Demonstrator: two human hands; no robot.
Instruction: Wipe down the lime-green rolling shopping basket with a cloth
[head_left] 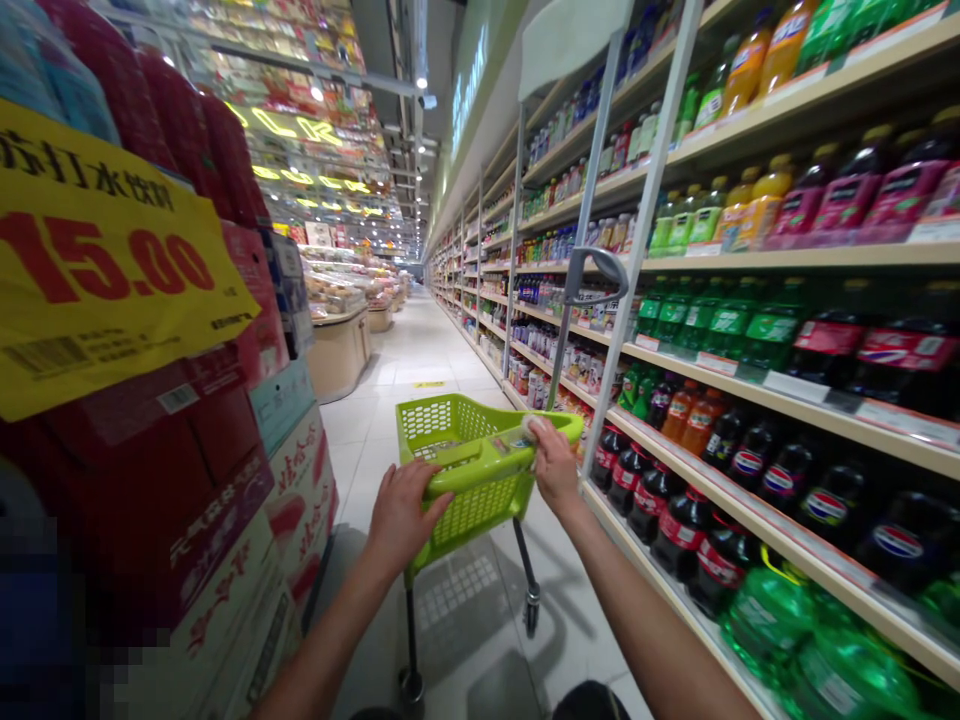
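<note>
In the middle of the head view stands a lime-green plastic shopping cart [465,510] on dark legs with casters, its mesh basket seen from the handle side. My left hand [405,510] grips the left end of the cart's handle [480,452], fingers over the top and thumb along the near side. At the handle's right end, my right hand [553,465] has its fingers closed on a small white wad [531,428], which looks like a tissue and touches the green plastic. The palm side of both hands is hidden.
Shelves of bottled drinks [750,320] line the right, close to the cart; a grey ladder handle [592,278] leans there. Stacked drink cartons [292,470] with a yellow price sign [112,260] crowd the left. A tiled aisle [420,340] runs ahead past wooden display counters [341,350].
</note>
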